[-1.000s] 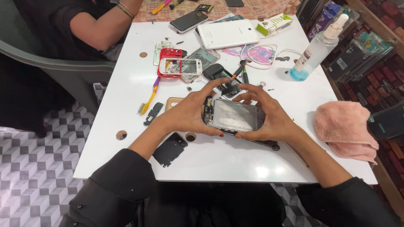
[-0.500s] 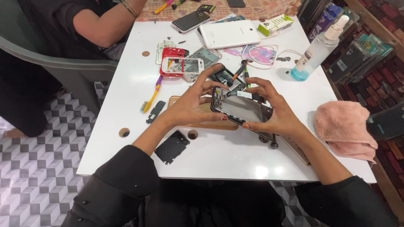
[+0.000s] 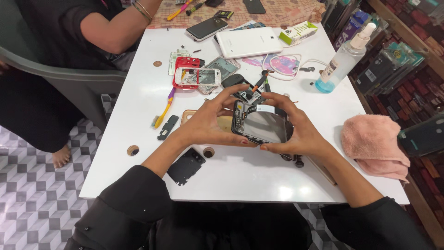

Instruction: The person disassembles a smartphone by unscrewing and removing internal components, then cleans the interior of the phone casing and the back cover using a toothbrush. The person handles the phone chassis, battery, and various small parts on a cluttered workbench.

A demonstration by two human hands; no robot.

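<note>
Left hand: your left hand (image 3: 209,124) pinches the left edge of the opened phone frame (image 3: 262,124), thumb under its near edge, fingers arched over the far side.
Right hand: your right hand (image 3: 303,132) clamps the frame's right edge, fingers curled over the top, thumb at the near corner.
Phone frame: held tilted just above the white table (image 3: 240,173), near its middle, glossy inner face up.
Left of you: a black back cover (image 3: 186,165) lies near your left forearm.
Far side: a red phone shell (image 3: 187,72) and a white tablet (image 3: 249,42).
Right: a pink cloth (image 3: 373,144); a spray bottle (image 3: 343,59) stands farther off.
</note>
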